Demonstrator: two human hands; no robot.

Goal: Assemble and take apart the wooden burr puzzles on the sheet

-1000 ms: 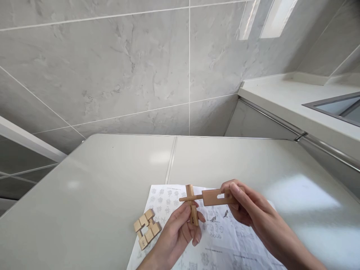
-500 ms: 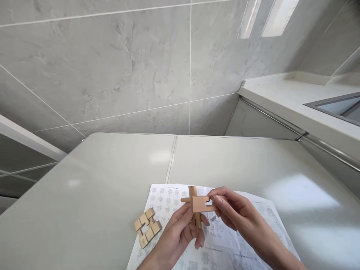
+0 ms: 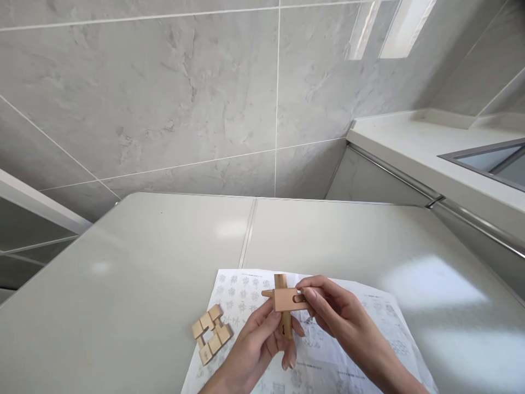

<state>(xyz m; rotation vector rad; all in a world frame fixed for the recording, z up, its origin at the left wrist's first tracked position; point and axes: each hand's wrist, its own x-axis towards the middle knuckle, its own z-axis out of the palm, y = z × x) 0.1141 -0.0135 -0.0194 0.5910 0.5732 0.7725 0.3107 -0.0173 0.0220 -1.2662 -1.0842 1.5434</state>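
Observation:
Above the printed sheet, several notched wooden puzzle pieces are joined crosswise between my hands. My left hand is closed on them from below, its thumb near the left end of the horizontal piece. A narrow tip sticks out to the left, and an upright bar with a small dark mark crosses behind. My right hand pinches the right end, where a short rounded slot shows. My fingers cover what lies at that end. Two notched pieces or more lie together as a blocky frame to the left.
The white paper sheet, printed with small diagrams, lies creased on a pale glossy table. A seam runs across the table. Behind stands a grey tiled wall, and a white ledge is at the right.
My right hand has moved slightly left against the joined pieces. The open notch at their right has narrowed into a short rounded slot. The left hand keeps its hold.

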